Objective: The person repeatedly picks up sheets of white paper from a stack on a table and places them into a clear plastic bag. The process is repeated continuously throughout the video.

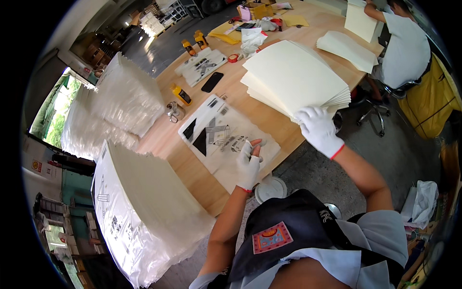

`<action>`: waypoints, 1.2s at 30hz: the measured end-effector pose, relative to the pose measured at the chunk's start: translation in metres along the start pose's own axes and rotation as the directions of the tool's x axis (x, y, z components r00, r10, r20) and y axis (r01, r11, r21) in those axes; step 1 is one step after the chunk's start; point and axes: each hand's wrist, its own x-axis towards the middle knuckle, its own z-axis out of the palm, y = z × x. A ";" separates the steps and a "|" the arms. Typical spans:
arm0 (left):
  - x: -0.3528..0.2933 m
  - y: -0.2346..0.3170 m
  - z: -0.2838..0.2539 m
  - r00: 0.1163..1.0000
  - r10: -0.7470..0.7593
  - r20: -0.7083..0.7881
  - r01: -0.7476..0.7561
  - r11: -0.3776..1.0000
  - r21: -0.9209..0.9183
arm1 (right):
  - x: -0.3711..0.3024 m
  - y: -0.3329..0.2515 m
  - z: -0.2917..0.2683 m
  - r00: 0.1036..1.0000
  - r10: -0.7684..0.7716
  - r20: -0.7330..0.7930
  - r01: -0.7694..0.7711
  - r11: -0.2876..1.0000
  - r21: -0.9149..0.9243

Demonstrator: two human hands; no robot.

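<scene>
My left hand (248, 168), in a white glove with some bare fingertips, is over a flat pile of clear printed plastic bags (214, 139). Its fingers are partly bent and apart, with nothing visible between them. A white glove with a red cuff covers my right hand (317, 130). Its fingers close on the near corner of a thick, fanned stack of cream sheets (293, 74); how many sheets they pinch is hidden. The bags bear black pencil drawings and lie on the wooden table (269, 113), left of the stack.
A big plastic-wrapped sheet stack (149, 207) stands left, with wrapped bundles (122, 96) behind. A yellow bottle (181, 94), glass jar (174, 112), phone (212, 82) and red tape roll (233, 58) lie beyond the bags. A seated co-worker (404, 50) handles sheets at far right.
</scene>
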 end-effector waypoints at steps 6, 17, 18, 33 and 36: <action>0.021 0.004 0.013 0.988 0.009 0.156 -0.007 1.000 -0.009 | 0.007 0.048 0.013 0.973 -0.222 -0.068 0.219 0.975 -0.044; 0.060 0.013 0.029 0.864 -0.393 0.316 0.501 0.740 -0.450 | -0.008 -0.048 -0.073 0.954 -0.277 0.112 0.237 0.930 0.280; 0.053 0.014 0.015 0.885 -0.406 0.226 0.462 0.822 -0.332 | -0.007 -0.049 -0.081 0.973 -0.229 0.034 0.207 0.925 0.317; -0.035 0.037 0.042 0.881 0.263 0.393 -0.464 0.643 0.609 | -0.039 -0.051 -0.004 0.850 0.430 0.304 -0.504 0.500 0.704; -0.013 0.025 -0.012 0.967 0.039 0.253 -0.094 0.973 0.212 | -0.024 -0.041 -0.039 0.896 0.253 0.366 -0.430 0.703 0.567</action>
